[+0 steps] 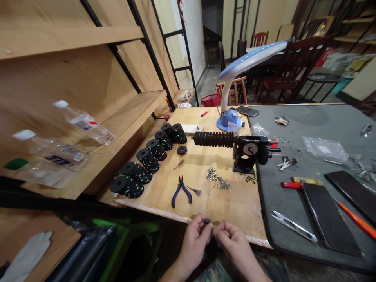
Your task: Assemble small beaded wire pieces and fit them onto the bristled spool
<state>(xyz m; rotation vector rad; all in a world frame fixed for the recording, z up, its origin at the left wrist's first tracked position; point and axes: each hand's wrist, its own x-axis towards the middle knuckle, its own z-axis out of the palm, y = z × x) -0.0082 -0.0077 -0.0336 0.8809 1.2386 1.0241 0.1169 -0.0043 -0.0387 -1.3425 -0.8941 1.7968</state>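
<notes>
Two hands meet at the bottom middle of the frame, just in front of the near edge of the wooden table. The left hand is curled, and its thumb and fingers pinch a small dark thing. That thing is near the bottom middle, at the fingertips. It is too small for me to tell what it is. The right hand is close beside it, with its thumb and finger pressed together. I cannot tell if anything is between them.

Above the hands, pliers with blue handles lie on the wood with their tips pointing up the frame. To the right of them, near the middle, is a pile of bright beads, with a heap of little gray bits touching it. Farther up stands a black machine with a long, bumpy black roll sticking out to the left. Black spools with colored specks stand in a line at the left of the table. A blue and white lamp stands behind the machine. At the lower right, silver snips lie on a gray mat, near a black phone.
</notes>
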